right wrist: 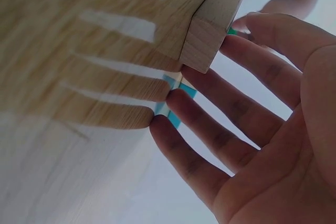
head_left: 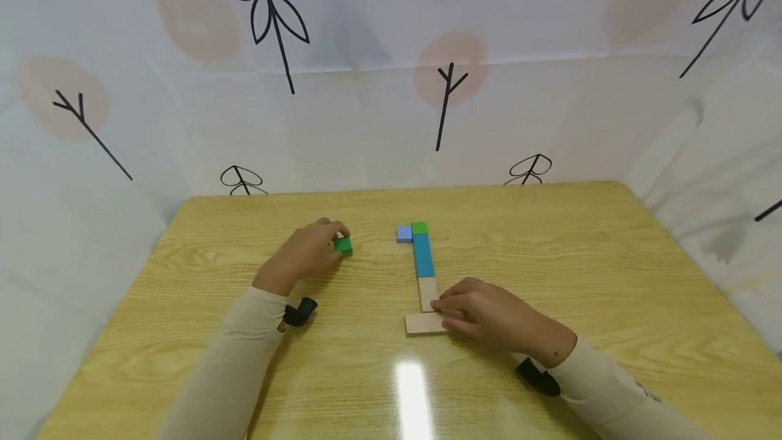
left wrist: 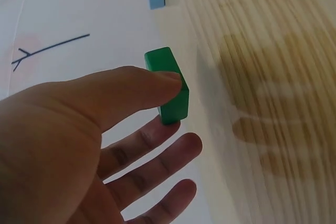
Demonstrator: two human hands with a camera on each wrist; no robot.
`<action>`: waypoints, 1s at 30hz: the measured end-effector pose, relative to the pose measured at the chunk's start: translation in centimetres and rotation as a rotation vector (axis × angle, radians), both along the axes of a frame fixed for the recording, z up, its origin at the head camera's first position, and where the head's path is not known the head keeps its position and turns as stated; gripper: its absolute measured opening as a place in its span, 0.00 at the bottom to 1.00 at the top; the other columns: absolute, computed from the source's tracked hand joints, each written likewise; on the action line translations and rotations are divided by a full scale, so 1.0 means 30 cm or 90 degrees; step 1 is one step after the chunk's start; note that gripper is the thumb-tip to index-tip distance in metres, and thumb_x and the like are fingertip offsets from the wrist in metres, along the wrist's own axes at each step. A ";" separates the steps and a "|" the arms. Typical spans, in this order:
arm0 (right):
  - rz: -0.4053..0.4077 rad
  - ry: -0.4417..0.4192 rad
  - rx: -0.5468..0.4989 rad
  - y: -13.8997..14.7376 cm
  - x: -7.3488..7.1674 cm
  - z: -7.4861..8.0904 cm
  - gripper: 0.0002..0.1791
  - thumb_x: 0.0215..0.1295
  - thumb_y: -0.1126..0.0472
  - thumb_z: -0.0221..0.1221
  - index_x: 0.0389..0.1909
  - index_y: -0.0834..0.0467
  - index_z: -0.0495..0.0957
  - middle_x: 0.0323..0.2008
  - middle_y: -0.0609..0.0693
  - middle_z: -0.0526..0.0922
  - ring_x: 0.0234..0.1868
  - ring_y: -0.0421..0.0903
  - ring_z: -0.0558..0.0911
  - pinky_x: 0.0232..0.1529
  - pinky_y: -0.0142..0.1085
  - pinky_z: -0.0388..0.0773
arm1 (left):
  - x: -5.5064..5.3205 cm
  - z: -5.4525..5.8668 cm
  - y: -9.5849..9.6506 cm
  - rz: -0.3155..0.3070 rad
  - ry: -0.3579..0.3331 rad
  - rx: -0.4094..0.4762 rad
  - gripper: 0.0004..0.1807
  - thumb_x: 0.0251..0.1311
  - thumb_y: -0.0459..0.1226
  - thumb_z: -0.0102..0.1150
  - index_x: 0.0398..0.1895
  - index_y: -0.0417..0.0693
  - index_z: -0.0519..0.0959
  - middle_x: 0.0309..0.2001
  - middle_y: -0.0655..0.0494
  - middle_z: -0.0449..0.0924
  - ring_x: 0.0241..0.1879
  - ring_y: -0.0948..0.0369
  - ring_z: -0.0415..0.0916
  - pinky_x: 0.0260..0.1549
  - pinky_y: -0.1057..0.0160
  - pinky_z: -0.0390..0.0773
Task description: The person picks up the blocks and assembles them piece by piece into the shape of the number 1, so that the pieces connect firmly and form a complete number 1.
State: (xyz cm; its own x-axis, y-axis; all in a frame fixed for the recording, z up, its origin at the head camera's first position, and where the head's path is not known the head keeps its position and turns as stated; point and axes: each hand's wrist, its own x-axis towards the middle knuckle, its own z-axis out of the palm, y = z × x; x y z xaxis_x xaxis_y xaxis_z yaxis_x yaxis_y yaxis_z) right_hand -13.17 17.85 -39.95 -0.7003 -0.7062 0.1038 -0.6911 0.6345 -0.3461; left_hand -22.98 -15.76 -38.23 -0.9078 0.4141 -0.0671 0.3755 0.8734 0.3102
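Note:
Between thumb and finger, my left hand (head_left: 302, 257) pinches a small green block (head_left: 343, 245) over the left half of the table. The left wrist view shows the thumb on the near face of this block (left wrist: 170, 106), the other fingers spread below. My right hand (head_left: 495, 318) rests by the right end of a plain wooden block (head_left: 423, 324) that lies crosswise. In the right wrist view its fairly straight fingers touch the end of that block (right wrist: 202, 45). A second plain block (head_left: 427, 294) runs away from the crosswise one, its right edge by my right fingertips.
In line beyond the plain blocks lie a long blue block (head_left: 423, 254) and a bright green block (head_left: 418, 227). A periwinkle block (head_left: 404, 234) sits at the green one's left side. The wooden table (head_left: 550, 243) ends at a patterned white cloth (head_left: 366, 127).

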 end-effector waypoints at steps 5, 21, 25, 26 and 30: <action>0.007 0.013 0.001 0.001 -0.002 -0.007 0.16 0.69 0.55 0.62 0.55 0.54 0.84 0.51 0.49 0.86 0.53 0.48 0.82 0.52 0.43 0.82 | -0.010 -0.005 0.061 -0.028 -0.004 -0.010 0.21 0.67 0.39 0.63 0.62 0.51 0.76 0.52 0.51 0.78 0.48 0.56 0.79 0.47 0.56 0.80; -0.001 0.008 0.009 0.001 0.000 -0.003 0.16 0.69 0.55 0.63 0.54 0.53 0.85 0.51 0.48 0.86 0.53 0.47 0.82 0.52 0.43 0.82 | -0.053 -0.009 0.188 -0.066 -0.005 -0.044 0.20 0.69 0.40 0.61 0.63 0.51 0.76 0.53 0.51 0.78 0.49 0.57 0.79 0.49 0.57 0.80; -0.002 0.003 0.010 0.000 -0.001 0.001 0.16 0.69 0.55 0.62 0.55 0.54 0.84 0.51 0.48 0.86 0.54 0.47 0.82 0.52 0.44 0.82 | -0.054 -0.005 0.209 -0.064 0.000 -0.046 0.20 0.69 0.40 0.60 0.62 0.51 0.76 0.52 0.52 0.78 0.47 0.58 0.78 0.49 0.57 0.80; -0.001 0.002 0.010 0.000 -0.001 0.001 0.16 0.69 0.55 0.62 0.55 0.53 0.84 0.51 0.48 0.86 0.54 0.47 0.82 0.52 0.44 0.82 | -0.056 -0.005 0.212 -0.064 0.001 -0.046 0.20 0.69 0.39 0.60 0.62 0.51 0.76 0.52 0.52 0.78 0.46 0.58 0.78 0.49 0.57 0.80; -0.001 -0.001 0.010 -0.001 -0.001 0.001 0.16 0.69 0.55 0.62 0.55 0.53 0.84 0.51 0.47 0.86 0.53 0.46 0.82 0.52 0.43 0.82 | -0.062 -0.009 0.224 -0.066 0.009 -0.050 0.20 0.69 0.39 0.60 0.62 0.51 0.77 0.52 0.51 0.78 0.44 0.58 0.77 0.48 0.57 0.80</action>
State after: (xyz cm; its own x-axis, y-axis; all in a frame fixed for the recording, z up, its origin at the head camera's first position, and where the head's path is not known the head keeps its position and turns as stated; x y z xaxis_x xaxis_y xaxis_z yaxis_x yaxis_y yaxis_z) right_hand -13.21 17.81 -39.92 -0.7022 -0.7062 0.0909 -0.6889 0.6416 -0.3373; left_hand -24.85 -9.04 -38.51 -0.8611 0.5004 -0.0904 0.4695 0.8507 0.2365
